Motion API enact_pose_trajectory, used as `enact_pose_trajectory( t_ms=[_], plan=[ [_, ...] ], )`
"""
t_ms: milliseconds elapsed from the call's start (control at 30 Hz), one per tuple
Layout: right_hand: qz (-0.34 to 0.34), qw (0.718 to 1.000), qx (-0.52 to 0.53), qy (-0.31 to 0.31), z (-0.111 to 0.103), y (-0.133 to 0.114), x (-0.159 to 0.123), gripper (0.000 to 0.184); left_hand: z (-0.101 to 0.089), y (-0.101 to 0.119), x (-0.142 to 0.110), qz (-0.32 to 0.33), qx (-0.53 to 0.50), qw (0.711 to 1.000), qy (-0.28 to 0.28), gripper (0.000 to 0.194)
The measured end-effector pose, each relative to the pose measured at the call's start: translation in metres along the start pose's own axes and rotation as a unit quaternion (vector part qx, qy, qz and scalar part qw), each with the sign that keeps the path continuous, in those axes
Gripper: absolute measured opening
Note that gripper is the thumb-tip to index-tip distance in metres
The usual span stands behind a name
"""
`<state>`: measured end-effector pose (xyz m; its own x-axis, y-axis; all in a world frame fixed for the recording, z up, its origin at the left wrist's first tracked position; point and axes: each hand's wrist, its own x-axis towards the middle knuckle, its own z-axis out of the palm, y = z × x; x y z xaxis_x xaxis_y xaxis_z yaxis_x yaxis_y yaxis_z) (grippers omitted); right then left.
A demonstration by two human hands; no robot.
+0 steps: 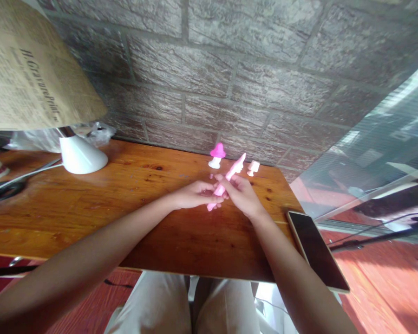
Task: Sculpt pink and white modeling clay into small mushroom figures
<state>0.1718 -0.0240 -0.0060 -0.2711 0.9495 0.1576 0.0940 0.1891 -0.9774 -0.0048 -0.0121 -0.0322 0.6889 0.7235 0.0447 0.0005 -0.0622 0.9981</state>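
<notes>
Both hands hold a long pink stick (221,186) slantwise above the wooden table (142,181). It tapers at its upper tip; its material is hard to tell. My left hand (194,195) is closed around the lower part, thumb laid across it. Higher up, my right hand (243,194) grips the same stick between thumb and fingers. Behind the hands stands a small mushroom figure (217,155) with a bright pink cap and white stem. To its right is a small pale figure (253,167). Another pale piece is partly hidden behind the stick's tip.
A white-based lamp (84,155) with a newsprint shade (38,69) stands at the left, near black-handled scissors (7,190) and clear plastic wrap (101,132). A tablet-like dark device (316,250) lies at the right edge. The brick wall (209,69) borders the table's back.
</notes>
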Motion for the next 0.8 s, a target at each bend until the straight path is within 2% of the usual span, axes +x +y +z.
enact_pose_trajectory(
  t_ms=[800],
  plan=[
    [0.001,1.0,-0.005,-0.006,-0.0002,-0.0001,0.0,0.047,-0.0004,0.0,0.0002,-0.002,0.007,1.0,0.003,0.044]
  ],
)
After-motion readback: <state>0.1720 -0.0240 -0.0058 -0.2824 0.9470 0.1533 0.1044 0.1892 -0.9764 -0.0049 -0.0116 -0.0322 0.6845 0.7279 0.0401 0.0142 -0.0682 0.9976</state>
